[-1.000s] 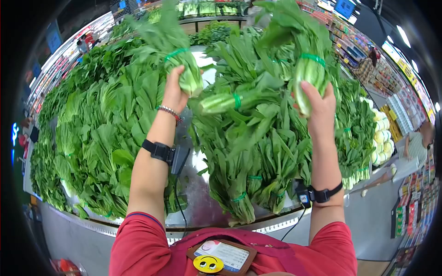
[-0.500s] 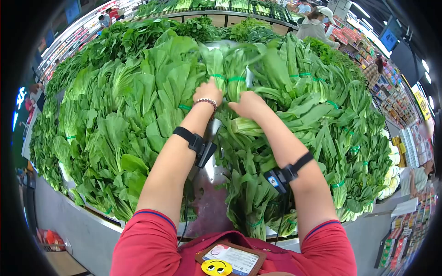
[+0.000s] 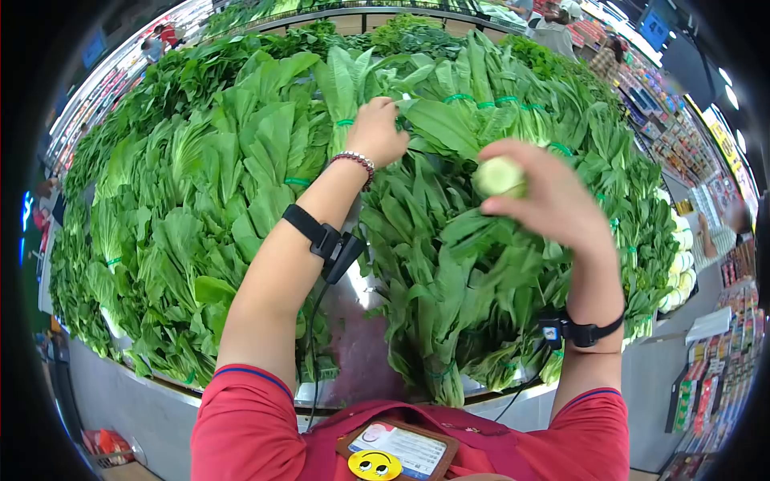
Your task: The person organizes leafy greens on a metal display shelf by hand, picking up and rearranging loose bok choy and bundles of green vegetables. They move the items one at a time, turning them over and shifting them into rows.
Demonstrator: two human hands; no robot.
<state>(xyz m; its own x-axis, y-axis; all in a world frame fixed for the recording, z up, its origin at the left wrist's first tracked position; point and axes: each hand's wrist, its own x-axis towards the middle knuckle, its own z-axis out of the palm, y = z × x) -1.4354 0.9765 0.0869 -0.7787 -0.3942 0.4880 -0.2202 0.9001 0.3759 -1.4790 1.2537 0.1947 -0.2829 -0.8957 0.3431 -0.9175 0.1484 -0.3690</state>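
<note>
My left hand point(image 3: 377, 128) rests on a bundle of leafy greens point(image 3: 345, 88) tied with a green band, high on the heaped display; whether its fingers grip it is hard to tell. My right hand point(image 3: 553, 200) is lifted toward the camera and is closed around the pale cut stem end point(image 3: 499, 175) of another bunch of greens, whose leaves point(image 3: 481, 264) hang below the hand. Both wrists carry black straps with small devices.
Banded bundles of greens point(image 3: 224, 184) cover a round metal display stand point(image 3: 353, 353). Pale cabbages point(image 3: 678, 256) sit at the right edge. Shop shelves point(image 3: 722, 160) line the right side, and other people point(image 3: 553, 24) stand behind the display.
My right hand has left the pile and come up toward the camera with a bunch of greens, stem end first. My left hand has stayed on the bundles at the top.
</note>
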